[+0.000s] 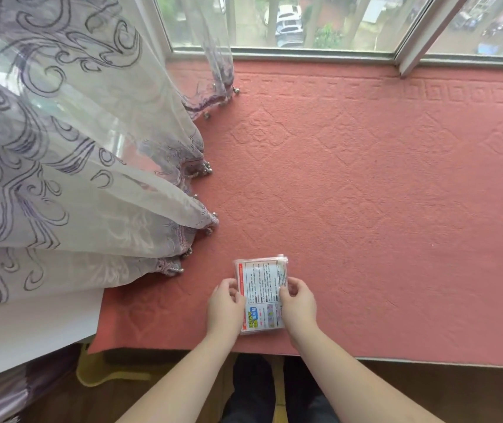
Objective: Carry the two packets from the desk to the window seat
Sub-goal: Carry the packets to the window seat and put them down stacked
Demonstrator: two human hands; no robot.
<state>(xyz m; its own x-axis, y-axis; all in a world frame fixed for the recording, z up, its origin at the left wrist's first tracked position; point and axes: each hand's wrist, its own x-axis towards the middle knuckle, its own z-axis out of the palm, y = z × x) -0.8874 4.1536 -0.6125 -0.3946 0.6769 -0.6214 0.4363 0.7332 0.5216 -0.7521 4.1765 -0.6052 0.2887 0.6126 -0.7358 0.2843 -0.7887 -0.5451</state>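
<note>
The window seat [366,193] is covered by a pink embossed mat. Its front edge runs just behind my wrists; the floor [427,392] shows below it. The far edge meets the window frame [305,53]. To the left, a sheer curtain [60,148] with purple swirls drapes onto the mat, its beaded hem reaching close to the packets' upper left corner without touching them. To the right and beyond the packets the mat is bare, open room all the way to the frame.

The packets [260,285] lie near the front edge, left of centre, printed side up: white panel with small text, a red border, a blue-and-yellow patch at the near end. They sit as one stack; a second clear edge shows at the top right corner, slightly offset. I cannot tell whether the stack is fully resting on the mat or slightly lifted at my end.

My left hand [225,309] is on the left long edge, thumb on top, fingers curled under or against the side. My right hand [299,303] is on the right long edge, fingers bent, tips on the packet face. Both hands are half closed, pinching the stack between them from either side. Neither palm lies flat on the mat.
</note>
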